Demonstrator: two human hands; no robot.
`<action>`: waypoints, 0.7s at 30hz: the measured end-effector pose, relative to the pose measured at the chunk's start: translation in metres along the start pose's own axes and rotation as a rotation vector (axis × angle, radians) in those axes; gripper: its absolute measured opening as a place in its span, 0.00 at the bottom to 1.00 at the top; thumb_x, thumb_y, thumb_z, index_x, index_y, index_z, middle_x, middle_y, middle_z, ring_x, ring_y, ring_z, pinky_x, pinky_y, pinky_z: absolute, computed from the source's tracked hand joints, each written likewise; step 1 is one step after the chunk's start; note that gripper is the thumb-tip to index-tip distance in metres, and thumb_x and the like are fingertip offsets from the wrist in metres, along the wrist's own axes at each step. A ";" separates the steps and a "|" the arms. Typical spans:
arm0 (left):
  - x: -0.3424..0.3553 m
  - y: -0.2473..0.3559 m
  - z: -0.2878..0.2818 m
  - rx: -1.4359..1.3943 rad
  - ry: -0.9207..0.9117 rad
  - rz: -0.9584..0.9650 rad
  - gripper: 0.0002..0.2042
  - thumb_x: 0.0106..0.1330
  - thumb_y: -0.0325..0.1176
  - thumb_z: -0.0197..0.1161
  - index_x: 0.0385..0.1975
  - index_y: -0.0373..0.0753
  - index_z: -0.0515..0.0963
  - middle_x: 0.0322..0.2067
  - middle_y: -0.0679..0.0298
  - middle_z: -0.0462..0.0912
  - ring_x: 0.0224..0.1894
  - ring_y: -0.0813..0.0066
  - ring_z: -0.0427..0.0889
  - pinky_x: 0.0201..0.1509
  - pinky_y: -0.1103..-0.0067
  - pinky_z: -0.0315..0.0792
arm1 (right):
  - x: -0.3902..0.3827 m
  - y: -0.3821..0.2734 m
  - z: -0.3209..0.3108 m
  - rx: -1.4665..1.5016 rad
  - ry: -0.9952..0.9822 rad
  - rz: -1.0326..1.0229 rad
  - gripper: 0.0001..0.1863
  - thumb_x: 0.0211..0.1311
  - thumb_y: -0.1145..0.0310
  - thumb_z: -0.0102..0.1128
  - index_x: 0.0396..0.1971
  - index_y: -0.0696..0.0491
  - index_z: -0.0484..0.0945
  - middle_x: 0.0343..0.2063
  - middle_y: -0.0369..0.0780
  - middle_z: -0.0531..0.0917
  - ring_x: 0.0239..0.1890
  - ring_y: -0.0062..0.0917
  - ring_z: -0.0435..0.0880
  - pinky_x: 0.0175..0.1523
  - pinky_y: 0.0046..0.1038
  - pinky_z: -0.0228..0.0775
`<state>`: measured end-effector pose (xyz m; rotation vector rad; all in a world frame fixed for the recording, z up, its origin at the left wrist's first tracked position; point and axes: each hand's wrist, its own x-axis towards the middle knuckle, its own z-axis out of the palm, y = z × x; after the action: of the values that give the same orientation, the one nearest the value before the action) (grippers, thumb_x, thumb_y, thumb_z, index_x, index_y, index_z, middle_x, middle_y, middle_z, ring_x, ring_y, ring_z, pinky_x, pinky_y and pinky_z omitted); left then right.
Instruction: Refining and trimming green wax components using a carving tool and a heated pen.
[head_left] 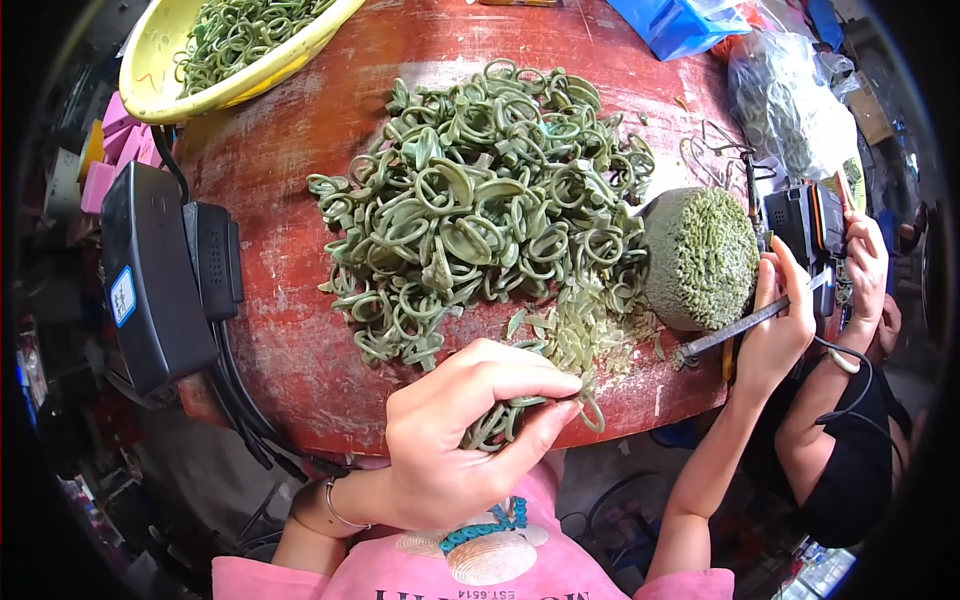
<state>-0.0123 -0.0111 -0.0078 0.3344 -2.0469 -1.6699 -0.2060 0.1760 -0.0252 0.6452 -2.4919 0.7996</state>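
Note:
My left hand [480,430] is closed around several green wax-like rings [490,425]. One more ring [592,408] pokes out past its thumb and fingertips. At the right, my right hand [780,330] grips a long grey flat tool [735,333], whose dark end points left, below a thick green cylinder [700,258] with a rough, crumbly face. A large pile of similar green rings [480,210] lies on the worn red table [270,340]. Thin pale-green flakes [580,335] are scattered between the pile and my left hand.
A yellow basin [300,55] of green rings stands far left. Black boxy devices [155,280] with cables rise at the left edge. A blue bin [675,25] and a filled clear plastic bag [790,100] are far right. Another person's hand [865,265] is beyond my right hand.

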 end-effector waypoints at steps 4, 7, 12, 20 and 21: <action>-0.001 0.002 0.000 -0.029 0.028 -0.056 0.09 0.47 0.18 0.66 0.30 0.34 0.78 0.27 0.58 0.80 0.29 0.71 0.80 0.34 0.81 0.73 | 0.006 0.006 -0.005 0.157 -0.099 0.145 0.13 0.57 0.80 0.54 0.43 0.60 0.76 0.32 0.38 0.80 0.33 0.17 0.75 0.42 0.19 0.67; -0.001 0.004 0.003 -0.071 0.044 -0.128 0.09 0.47 0.18 0.66 0.29 0.33 0.78 0.27 0.58 0.80 0.29 0.71 0.80 0.34 0.81 0.73 | 0.009 0.014 -0.005 0.264 -0.177 0.164 0.14 0.56 0.81 0.54 0.44 0.61 0.76 0.33 0.37 0.79 0.33 0.15 0.74 0.42 0.16 0.66; 0.000 0.003 0.010 -0.118 0.075 -0.177 0.08 0.47 0.18 0.66 0.28 0.32 0.79 0.27 0.58 0.80 0.29 0.73 0.79 0.34 0.81 0.72 | 0.010 0.027 -0.001 0.499 -0.200 0.291 0.19 0.53 0.82 0.57 0.47 0.60 0.74 0.33 0.35 0.76 0.32 0.13 0.72 0.40 0.14 0.65; -0.002 -0.002 0.015 -0.159 0.087 -0.241 0.08 0.48 0.18 0.66 0.28 0.32 0.78 0.28 0.58 0.80 0.29 0.75 0.79 0.33 0.82 0.72 | 0.016 0.023 -0.004 0.501 -0.233 0.365 0.21 0.51 0.84 0.55 0.48 0.59 0.73 0.35 0.36 0.77 0.33 0.14 0.71 0.39 0.14 0.64; -0.002 -0.003 0.015 -0.159 0.089 -0.239 0.08 0.48 0.18 0.66 0.28 0.32 0.78 0.28 0.58 0.80 0.29 0.75 0.79 0.34 0.82 0.72 | 0.016 0.019 -0.005 0.577 -0.191 0.388 0.22 0.50 0.85 0.55 0.49 0.60 0.73 0.36 0.36 0.76 0.33 0.14 0.71 0.39 0.15 0.64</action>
<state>-0.0186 0.0023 -0.0132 0.6069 -1.8549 -1.9076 -0.2276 0.1886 -0.0209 0.4299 -2.5944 1.7114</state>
